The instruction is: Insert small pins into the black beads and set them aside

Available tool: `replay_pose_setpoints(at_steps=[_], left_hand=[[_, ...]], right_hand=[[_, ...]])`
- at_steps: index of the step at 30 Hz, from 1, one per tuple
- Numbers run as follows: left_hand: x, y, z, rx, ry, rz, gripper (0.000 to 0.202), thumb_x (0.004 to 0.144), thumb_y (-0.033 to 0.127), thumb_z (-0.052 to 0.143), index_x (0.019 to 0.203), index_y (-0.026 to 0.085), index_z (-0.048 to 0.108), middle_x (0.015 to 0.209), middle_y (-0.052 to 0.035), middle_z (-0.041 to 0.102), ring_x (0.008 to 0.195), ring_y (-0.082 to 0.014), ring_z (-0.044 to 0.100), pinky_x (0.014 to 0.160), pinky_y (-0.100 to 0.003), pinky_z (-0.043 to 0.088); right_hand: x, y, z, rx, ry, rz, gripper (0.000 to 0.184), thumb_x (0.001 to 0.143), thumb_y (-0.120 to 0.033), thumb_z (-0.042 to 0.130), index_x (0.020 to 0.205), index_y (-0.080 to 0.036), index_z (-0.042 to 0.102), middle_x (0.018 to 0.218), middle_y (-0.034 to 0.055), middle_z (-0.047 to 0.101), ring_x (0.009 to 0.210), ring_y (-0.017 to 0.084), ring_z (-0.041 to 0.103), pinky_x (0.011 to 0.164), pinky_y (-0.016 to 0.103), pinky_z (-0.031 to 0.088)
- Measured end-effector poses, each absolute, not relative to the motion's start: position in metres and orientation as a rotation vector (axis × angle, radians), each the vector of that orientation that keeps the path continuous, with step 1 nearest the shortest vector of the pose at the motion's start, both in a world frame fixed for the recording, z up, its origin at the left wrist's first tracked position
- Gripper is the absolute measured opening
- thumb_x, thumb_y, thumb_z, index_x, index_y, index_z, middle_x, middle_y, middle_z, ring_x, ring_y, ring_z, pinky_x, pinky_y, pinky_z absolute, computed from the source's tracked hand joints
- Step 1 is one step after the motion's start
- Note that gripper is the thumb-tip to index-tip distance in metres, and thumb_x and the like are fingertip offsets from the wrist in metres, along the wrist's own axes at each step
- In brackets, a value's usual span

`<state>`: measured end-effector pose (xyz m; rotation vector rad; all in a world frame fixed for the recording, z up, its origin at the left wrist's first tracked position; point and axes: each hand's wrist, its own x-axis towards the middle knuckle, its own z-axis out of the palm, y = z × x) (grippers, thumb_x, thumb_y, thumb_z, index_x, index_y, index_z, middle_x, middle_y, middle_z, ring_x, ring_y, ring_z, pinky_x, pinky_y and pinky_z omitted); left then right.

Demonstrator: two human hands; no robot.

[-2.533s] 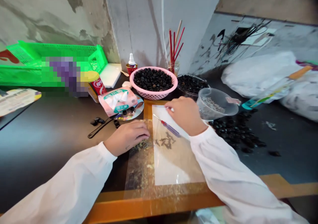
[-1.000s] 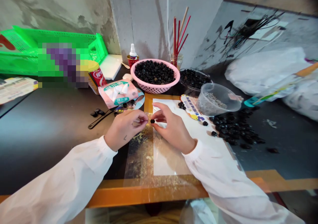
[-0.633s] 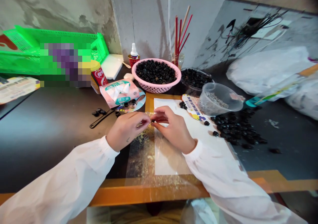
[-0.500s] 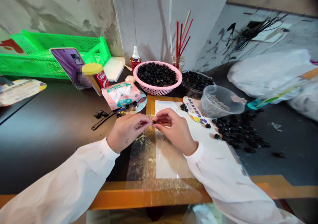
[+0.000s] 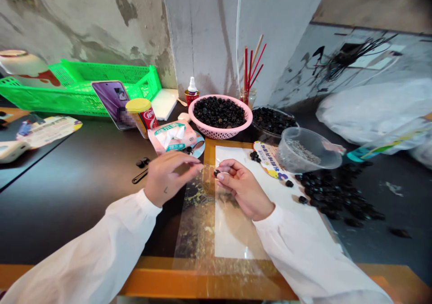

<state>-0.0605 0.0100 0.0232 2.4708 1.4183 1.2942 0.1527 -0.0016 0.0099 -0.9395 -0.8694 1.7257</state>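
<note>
Left hand [image 5: 170, 178] has let go, fingers loose, drawn apart | right hand [image 5: 243, 190] alone pinching small black bead [image 5: 216, 172] between fingertips | bead above white paper sheet [image 5: 236, 236]

from here i see a dark bench [image 5: 67, 182] carrying a pink basket [image 5: 220, 131], a clear tub [image 5: 308, 151], a tissue pack [image 5: 172, 137], a red can [image 5: 143, 119], a green crate [image 5: 108, 88], and loose black pieces [image 5: 337, 196] spilled at its right.
</note>
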Motion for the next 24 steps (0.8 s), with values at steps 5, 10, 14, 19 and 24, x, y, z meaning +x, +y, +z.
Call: replay_pose_setpoints(at_steps=[5, 10, 14, 19, 24], left_hand=[[-0.104, 0.036, 0.019, 2.664, 1.888, 0.888, 0.027, 0.092, 0.045, 0.062, 0.101, 0.026, 0.078, 0.082, -0.0076, 0.068, 0.084, -0.0261, 0.060, 0.070, -0.036, 0.043], [-0.117, 0.047, 0.015, 2.888, 1.879, 0.456, 0.029, 0.094, 0.041, 0.057, 0.110, 0.029, 0.078, 0.089, -0.0105, 0.062, 0.086, -0.0278, 0.054, 0.072, -0.039, 0.040], [-0.113, 0.045, 0.017, 2.891, 1.895, 0.388, 0.024, 0.094, 0.035, 0.057, 0.103, 0.029, 0.079, 0.091, -0.0107, 0.063, 0.087, -0.0272, 0.056, 0.072, -0.038, 0.041], [-0.101, 0.039, 0.018, 2.612, 1.770, 0.839, 0.019, 0.088, 0.037, 0.067, 0.095, 0.021, 0.073, 0.099, -0.0095, 0.072, 0.094, -0.0257, 0.065, 0.085, -0.040, 0.051], [-0.064, 0.016, 0.019, 2.084, 1.533, 1.162, 0.024, 0.084, 0.039, 0.069, 0.096, 0.019, 0.064, 0.079, -0.0022, 0.073, 0.070, -0.0164, 0.070, 0.066, -0.026, 0.058]], right_hand=[[0.153, -0.002, 0.013, -0.933, -0.857, 1.735, 0.043, 0.054, -0.030, 0.094, 0.086, -0.025, 0.067, 0.091, -0.0015, 0.071, 0.085, 0.013, 0.069, 0.077, 0.026, 0.059], [0.151, -0.005, 0.011, -0.912, -0.898, 1.730, 0.041, 0.055, -0.029, 0.094, 0.086, -0.024, 0.068, 0.090, -0.0012, 0.071, 0.083, 0.012, 0.068, 0.075, 0.025, 0.059], [0.150, -0.007, 0.010, -0.897, -0.912, 1.752, 0.040, 0.057, -0.028, 0.093, 0.087, -0.024, 0.068, 0.090, -0.0019, 0.069, 0.083, 0.012, 0.068, 0.075, 0.024, 0.058], [0.151, -0.006, 0.010, -0.904, -0.938, 1.703, 0.039, 0.058, -0.032, 0.093, 0.085, -0.024, 0.066, 0.089, -0.0017, 0.066, 0.083, 0.015, 0.071, 0.072, 0.026, 0.060], [0.149, -0.003, 0.009, -0.877, -1.031, 1.573, 0.040, 0.060, -0.035, 0.091, 0.086, -0.024, 0.063, 0.085, -0.0023, 0.066, 0.076, 0.014, 0.066, 0.069, 0.028, 0.060]])
